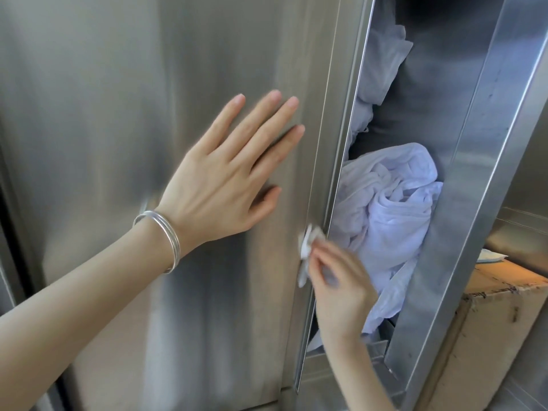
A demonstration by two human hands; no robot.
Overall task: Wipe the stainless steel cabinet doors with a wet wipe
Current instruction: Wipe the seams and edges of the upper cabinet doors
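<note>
No legible text, label, brand, number or sign in view. Dark marks along the top front edge of the cardboard box at lower right, possibly print: too small and blurred to read. Not identifiable as letters or digits.

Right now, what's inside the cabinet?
Through the gap you can see crumpled white cloth piled inside the cabinet, with more cloth higher up. The door under the flat left hand covers the rest, so what else is in there can't be seen.
</note>
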